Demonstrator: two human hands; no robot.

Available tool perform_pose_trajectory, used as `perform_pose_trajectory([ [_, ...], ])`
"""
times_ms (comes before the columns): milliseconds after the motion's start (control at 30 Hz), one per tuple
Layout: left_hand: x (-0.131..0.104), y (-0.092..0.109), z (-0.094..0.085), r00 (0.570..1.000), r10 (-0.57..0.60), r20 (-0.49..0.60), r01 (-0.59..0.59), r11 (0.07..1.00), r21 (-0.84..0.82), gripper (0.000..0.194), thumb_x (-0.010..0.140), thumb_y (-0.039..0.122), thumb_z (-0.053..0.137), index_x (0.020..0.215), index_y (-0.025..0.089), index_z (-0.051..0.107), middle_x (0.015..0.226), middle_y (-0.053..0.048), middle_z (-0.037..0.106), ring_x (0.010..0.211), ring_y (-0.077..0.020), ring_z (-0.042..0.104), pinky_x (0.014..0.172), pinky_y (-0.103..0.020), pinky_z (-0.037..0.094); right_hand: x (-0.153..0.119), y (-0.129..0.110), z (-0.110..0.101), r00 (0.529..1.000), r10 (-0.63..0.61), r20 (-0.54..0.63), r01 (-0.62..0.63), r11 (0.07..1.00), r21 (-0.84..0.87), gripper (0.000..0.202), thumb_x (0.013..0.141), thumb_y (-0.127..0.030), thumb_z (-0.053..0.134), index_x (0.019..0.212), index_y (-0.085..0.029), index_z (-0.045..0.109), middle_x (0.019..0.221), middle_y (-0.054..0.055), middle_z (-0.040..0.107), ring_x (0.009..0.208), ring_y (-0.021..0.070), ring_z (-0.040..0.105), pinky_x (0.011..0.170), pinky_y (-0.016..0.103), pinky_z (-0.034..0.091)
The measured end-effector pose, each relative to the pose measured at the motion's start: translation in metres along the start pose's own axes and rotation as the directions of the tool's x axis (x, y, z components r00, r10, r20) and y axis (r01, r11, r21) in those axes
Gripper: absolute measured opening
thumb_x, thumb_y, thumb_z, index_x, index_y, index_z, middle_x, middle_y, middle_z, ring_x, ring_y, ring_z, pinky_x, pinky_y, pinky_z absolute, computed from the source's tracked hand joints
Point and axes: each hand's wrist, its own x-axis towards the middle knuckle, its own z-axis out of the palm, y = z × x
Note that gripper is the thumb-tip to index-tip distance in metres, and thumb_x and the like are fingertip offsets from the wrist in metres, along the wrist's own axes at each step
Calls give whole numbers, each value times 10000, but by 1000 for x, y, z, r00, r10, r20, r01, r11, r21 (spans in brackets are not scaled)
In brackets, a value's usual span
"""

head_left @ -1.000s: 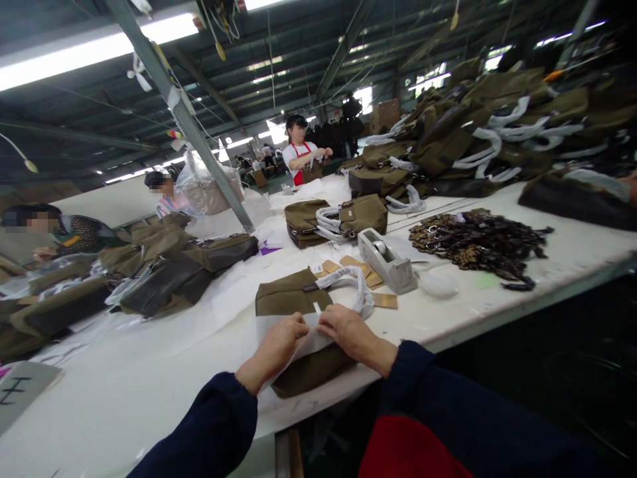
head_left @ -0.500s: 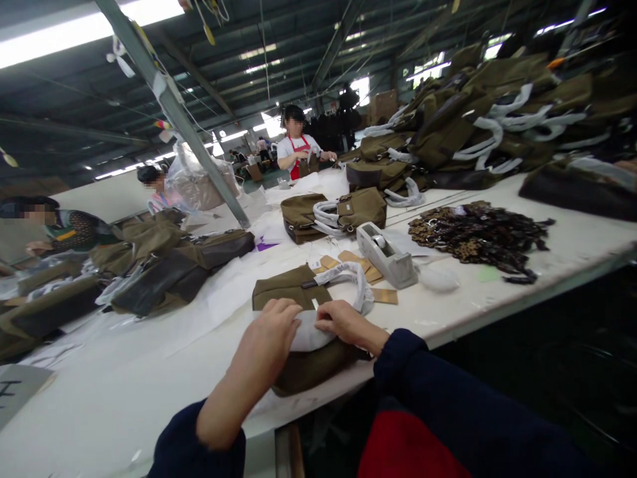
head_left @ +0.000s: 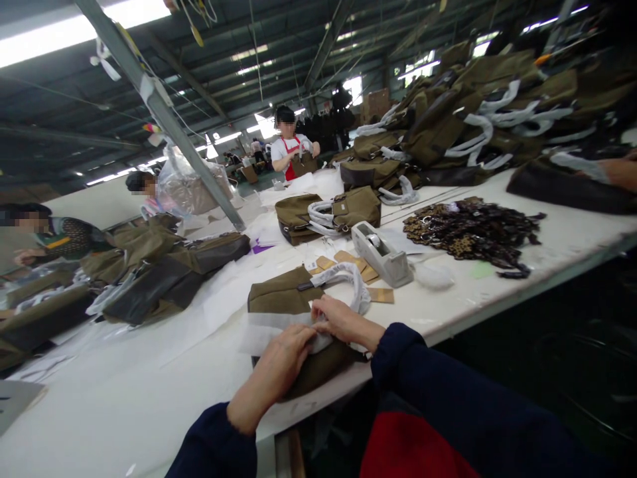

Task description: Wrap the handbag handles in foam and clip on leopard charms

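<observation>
An olive-green handbag [head_left: 279, 292] lies at the near edge of the table, directly under both hands. One of its handles [head_left: 357, 287] is wrapped in white material and loops up on the far right side. Across the bag stretches a thin white wrapping sheet [head_left: 266, 326], its loose end sticking out to the left. My left hand [head_left: 279, 362] has its fingers curled down over the sheet's near part. Thumb and fingers of my right hand [head_left: 343, 322] pinch the sheet close to the left fingertips. What lies beneath the fingers is hidden.
Beyond the bag stand a grey tape dispenser [head_left: 381, 255] and tan tags [head_left: 381, 295]. A heap of dark brown tassel-like pieces [head_left: 472, 229] lies right. Bags pile up at back right [head_left: 448, 126] and left [head_left: 164, 282]. Co-workers sit or stand across the table; another person's hand [head_left: 620, 171] shows far right.
My left hand has moved down and right, closer to my right hand. More of the white sheet now shows on the left. The view has shifted slightly.
</observation>
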Motion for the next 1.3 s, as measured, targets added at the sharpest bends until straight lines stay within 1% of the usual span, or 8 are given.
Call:
perform_pose_trajectory([
  [100, -1, 2, 0, 1000, -12, -2, 12, 1000, -8, 265, 915, 114, 479, 1109, 222, 624, 1113, -58, 654, 1058, -209, 595, 956, -336, 467, 12, 3, -10, 995, -37, 94, 46, 994, -98, 536, 726, -254, 798, 1217, -173, 601, 1141, 88, 597, 921, 175, 579, 752, 240, 408],
  [167, -1, 2, 0, 1000, -12, -3, 12, 1000, -8, 262, 914, 111, 481, 1101, 220, 628, 1102, -59, 653, 1048, -209, 596, 947, -334, 467, 23, 2, -18, 979, -18, 204, 53, 984, -170, 623, 712, -301, 811, 1272, -158, 578, 1091, 85, 630, 894, 181, 592, 713, 232, 409],
  [400, -2, 0, 1, 1000, 26, -18, -26, 1000, -8, 272, 913, 106, 484, 1111, 212, 636, 1101, -66, 654, 1060, -214, 592, 949, -335, 471, 43, -13, -31, 943, -24, 333, 97, 974, -203, 114, 759, -218, 729, 858, -160, 726, 778, 6, 678, 669, 121, 561, 557, 209, 343],
  [600, -4, -6, 6, 998, 64, -26, -63, 998, 23, 298, 900, 86, 478, 1100, 221, 653, 1144, -64, 668, 1083, -222, 593, 957, -351, 479, 13, -27, -25, 969, -148, 199, 198, 944, -264, 60, 803, -177, 654, 838, -178, 702, 810, 23, 670, 766, 161, 565, 612, 251, 315],
  [933, -5, 2, 10, 993, 1, -115, -9, 998, -69, 213, 886, 82, 471, 892, 205, 645, 943, -46, 659, 934, -205, 605, 849, -327, 491, -38, -9, 24, 948, -300, -104, 249, 907, -339, 95, 933, -140, 549, 873, -152, 621, 915, 51, 607, 881, 181, 517, 764, 280, 417],
  [1100, -2, 8, 4, 954, -24, -300, 39, 998, 45, 259, 853, 49, 510, 1043, 198, 603, 1114, -68, 607, 1066, -230, 538, 941, -371, 459, -40, -4, 29, 911, -395, -117, 326, 866, -380, 107, 943, -141, 543, 883, -161, 629, 935, 50, 600, 875, 189, 492, 795, 301, 440],
  [1200, 4, 6, 3, 973, 53, -223, -15, 986, 166, 349, 866, 64, 534, 1175, 217, 589, 1131, -57, 619, 1097, -239, 513, 1028, -419, 394, -39, 0, 29, 896, -425, -131, 355, 860, -366, 97, 946, -148, 543, 920, -163, 635, 990, 55, 607, 900, 186, 497, 819, 304, 452],
  [1300, 7, 3, 8, 991, 6, -132, 17, 985, 171, 117, 921, 177, 538, 930, 196, 653, 910, -41, 619, 919, -223, 551, 904, -383, 444, -42, -2, 29, 902, -399, -165, 318, 873, -371, 76, 935, -155, 561, 910, -165, 632, 926, 53, 603, 886, 193, 508, 798, 309, 465],
])
